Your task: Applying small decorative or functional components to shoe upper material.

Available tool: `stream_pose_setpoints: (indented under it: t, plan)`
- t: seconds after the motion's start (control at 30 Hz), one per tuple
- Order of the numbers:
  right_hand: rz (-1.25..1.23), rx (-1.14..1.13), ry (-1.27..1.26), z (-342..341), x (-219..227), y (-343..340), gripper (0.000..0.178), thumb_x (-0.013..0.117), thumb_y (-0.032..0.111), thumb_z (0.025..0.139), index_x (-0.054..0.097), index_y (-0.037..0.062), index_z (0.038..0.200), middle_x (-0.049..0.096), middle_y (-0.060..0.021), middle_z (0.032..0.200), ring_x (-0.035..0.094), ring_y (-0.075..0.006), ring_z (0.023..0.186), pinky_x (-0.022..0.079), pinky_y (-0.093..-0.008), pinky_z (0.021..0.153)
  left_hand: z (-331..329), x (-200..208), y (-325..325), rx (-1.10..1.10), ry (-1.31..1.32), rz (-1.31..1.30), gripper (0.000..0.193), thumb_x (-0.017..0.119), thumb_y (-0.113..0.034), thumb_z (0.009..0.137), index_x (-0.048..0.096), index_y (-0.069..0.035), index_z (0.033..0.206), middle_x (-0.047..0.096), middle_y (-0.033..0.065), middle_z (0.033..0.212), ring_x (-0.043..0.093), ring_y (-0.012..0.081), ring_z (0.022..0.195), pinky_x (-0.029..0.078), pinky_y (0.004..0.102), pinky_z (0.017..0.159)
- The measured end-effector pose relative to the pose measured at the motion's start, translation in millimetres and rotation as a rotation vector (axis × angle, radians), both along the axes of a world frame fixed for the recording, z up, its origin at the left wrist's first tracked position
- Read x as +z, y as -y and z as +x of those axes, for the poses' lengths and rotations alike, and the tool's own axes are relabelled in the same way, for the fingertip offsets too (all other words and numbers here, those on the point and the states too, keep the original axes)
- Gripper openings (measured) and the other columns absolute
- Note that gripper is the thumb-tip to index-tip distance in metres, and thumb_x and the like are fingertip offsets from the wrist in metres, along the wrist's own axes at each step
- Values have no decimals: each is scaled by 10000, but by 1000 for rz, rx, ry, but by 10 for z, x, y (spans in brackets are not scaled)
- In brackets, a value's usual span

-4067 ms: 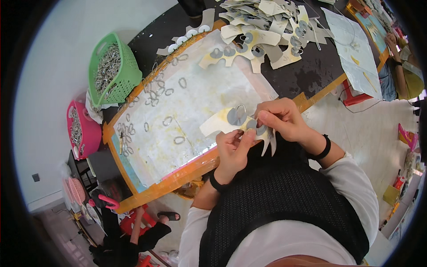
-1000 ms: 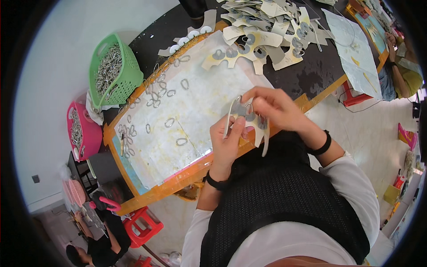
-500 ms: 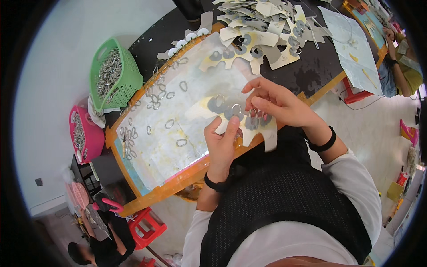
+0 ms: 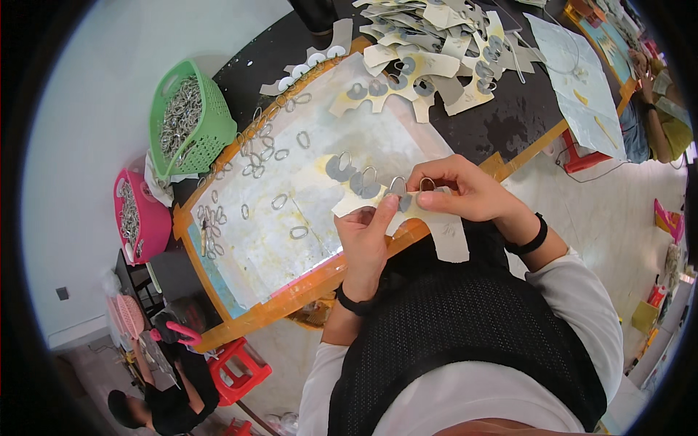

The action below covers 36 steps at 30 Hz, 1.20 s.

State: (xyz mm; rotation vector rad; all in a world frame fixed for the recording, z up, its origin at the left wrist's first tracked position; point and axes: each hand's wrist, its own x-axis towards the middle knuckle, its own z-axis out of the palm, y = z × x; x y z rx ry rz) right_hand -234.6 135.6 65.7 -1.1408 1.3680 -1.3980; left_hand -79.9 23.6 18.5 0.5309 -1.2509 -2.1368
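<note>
Left hand [image 4: 366,236] pinching the lower edge of a pale card [image 4: 378,196], thumb up against a ring [image 4: 398,186] clipped on its top. Right hand [image 4: 458,192] close beside, fingers closed on another ring [image 4: 427,184] at the card's upper edge. Hands nearly touching, both clamped on the same card, held just above the near rim of the orange-framed board [image 4: 291,298]. Two more rings [image 4: 356,171] already seated on the card's left tabs. Loose rings [image 4: 254,156] scattered over the board's far left part. Pile of finished cards [image 4: 429,51] at the far end, on the dark table [image 4: 509,127]. Green basket [image 4: 190,120] and pink basket [image 4: 134,214] of rings off to the left, well apart from the hands. Red stool [image 4: 240,367] below the board. Another person's arm [image 4: 654,109] at the far right.
</note>
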Motion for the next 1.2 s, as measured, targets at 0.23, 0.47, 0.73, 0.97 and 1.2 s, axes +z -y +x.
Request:
stream_pose_setpoints:
  t: [0.23, 0.47, 0.73, 0.97, 1.2]
  plan:
    - [153, 189, -327, -74, -200, -8, 190, 650, 186, 894, 596, 19, 823, 578, -54, 661, 494, -144, 553, 390, -317, 538, 303, -111, 68, 326, -26, -195, 568, 719, -11, 759, 445, 14, 1256, 440, 159, 1320, 499, 245, 1167, 420, 353, 930]
    - [4, -104, -1008, 150, -330, -78, 426, 730, 106, 709, 572, 36, 1099, 582, -84, 1034, 546, -267, 937, 465, -352, 816, 639, -259, -33, 582, 431, -864, 774, 759, -113, 750, 308, 1, 1369, 276, 143, 1450, 424, 284, 1251, 325, 410, 1042]
    - [-207, -76, -1000, 222, -674, -108, 381, 695, 59, 669, 615, 48, 1041, 633, -67, 984, 591, -235, 848, 487, -342, 754, 1001, -154, 361, 325, -21, -77, 533, 613, -225, 874, 426, 10, 1315, 491, 152, 1338, 461, 297, 1241, 306, 400, 1105]
    - [-305, -127, -1033, 261, -682, -131, 487, 709, 50, 651, 628, 70, 1131, 664, -43, 1011, 609, -225, 862, 480, -346, 744, 902, -99, -43, 65, 503, -1565, 396, 658, -92, 788, 618, -83, 1181, 626, 67, 1216, 463, 256, 1283, 5, 609, 1135]
    - [-338, -34, -1000, 273, -765, -166, 407, 696, 29, 742, 610, 59, 1138, 663, -46, 972, 595, -233, 898, 455, -367, 787, 705, -302, -84, -113, 513, -1377, 407, 645, -29, 784, 545, -73, 1176, 704, 17, 1080, 466, 207, 1308, -84, 617, 1115]
